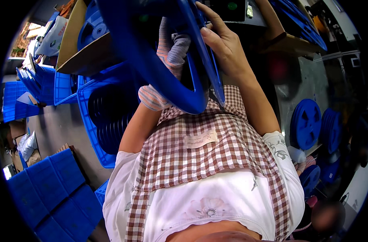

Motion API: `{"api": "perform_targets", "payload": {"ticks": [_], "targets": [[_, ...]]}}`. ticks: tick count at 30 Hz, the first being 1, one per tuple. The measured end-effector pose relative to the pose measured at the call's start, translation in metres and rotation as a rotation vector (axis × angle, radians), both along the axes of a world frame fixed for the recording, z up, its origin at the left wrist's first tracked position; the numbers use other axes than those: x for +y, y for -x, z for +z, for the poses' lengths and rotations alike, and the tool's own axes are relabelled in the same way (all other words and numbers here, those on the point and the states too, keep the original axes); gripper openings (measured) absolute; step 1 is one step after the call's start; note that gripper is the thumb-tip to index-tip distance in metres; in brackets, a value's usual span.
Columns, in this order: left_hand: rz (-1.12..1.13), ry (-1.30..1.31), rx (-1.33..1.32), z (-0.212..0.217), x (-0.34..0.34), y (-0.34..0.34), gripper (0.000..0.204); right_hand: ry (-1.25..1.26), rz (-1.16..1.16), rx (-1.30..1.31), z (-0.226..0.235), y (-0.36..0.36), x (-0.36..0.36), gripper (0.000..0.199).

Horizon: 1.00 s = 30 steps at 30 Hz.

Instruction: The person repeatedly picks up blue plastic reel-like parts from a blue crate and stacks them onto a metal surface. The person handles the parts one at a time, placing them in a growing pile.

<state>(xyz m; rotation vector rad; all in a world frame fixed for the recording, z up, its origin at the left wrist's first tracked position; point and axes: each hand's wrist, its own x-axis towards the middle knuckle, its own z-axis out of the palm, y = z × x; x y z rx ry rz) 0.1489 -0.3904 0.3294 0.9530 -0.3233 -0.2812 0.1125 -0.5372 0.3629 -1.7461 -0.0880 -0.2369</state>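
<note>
Both hands grip one big blue reel (167,60): gloved left hand (171,48) curled through it, bare right hand (224,44) clasping its rim. Many reels fill the blue crate (87,121); more wait on the surface (309,80).

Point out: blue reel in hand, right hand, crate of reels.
blue reel (151,60), head view, on its near flange.
right hand (224,44), head view, back of the hand.
crate (83,109), head view, on its left wall.
</note>
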Motion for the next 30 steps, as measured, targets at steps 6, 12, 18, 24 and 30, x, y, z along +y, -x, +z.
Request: {"api": "perform_targets", "payload": {"ticks": [6,12,18,24,30], "targets": [[-0.003,0.033,0.014,-0.005,0.000,-0.004,0.070,-0.083,0.020,0.014,-0.003,-0.001,0.004,0.061],[-0.027,0.045,0.028,-0.006,0.004,-0.003,0.073,0.001,-0.041,0.028,-0.022,-0.008,-0.006,0.063],[-0.056,0.036,0.040,-0.012,0.006,0.000,0.075,0.064,-0.113,-0.082,-0.037,-0.012,-0.006,0.067],[-0.081,-0.065,-0.030,-0.010,0.009,0.002,0.078,0.163,-0.029,0.016,-0.013,-0.003,-0.011,0.074],[0.074,-0.454,-0.504,-0.009,0.024,-0.017,0.041,0.557,0.033,-0.073,0.027,0.001,-0.046,0.074]]}}
